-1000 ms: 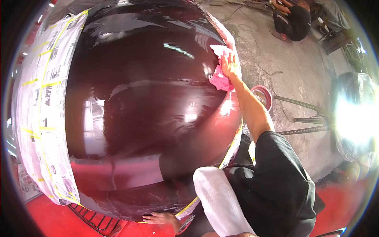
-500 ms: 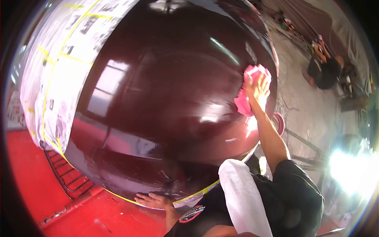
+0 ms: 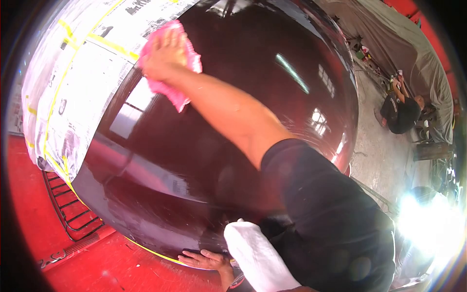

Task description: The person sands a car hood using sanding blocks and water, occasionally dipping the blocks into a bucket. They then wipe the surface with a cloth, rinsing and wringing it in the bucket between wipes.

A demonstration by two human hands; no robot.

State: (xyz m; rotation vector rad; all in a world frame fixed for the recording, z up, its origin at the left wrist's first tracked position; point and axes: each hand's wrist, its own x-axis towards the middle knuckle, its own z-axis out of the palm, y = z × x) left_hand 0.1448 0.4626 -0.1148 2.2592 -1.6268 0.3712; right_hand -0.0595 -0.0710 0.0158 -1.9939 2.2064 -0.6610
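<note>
A glossy dark maroon panel (image 3: 233, 131) fills the middle of the view. My right hand (image 3: 168, 56) presses a pink cloth (image 3: 187, 92) flat against its upper left part, beside the edge of the masking paper (image 3: 92, 73), fingers spread over the cloth. Near the bottom, my left hand (image 3: 206, 260) rests with fingers extended on the panel's lower edge, by the yellow tape (image 3: 155, 254), and holds nothing. A white cloth-like piece (image 3: 255, 253) hangs in front of my body, close to my left hand.
Another person (image 3: 401, 112) crouches at the right beside a draped grey sheet (image 3: 413, 53). A black metal rack (image 3: 68, 204) stands at the lower left on the red floor (image 3: 29, 204). A bright light (image 3: 430, 224) glares at the lower right.
My right hand and the pink cloth have moved from the panel's right side across to its upper left. The view has shifted slightly, and my left hand still rests on the lower edge.
</note>
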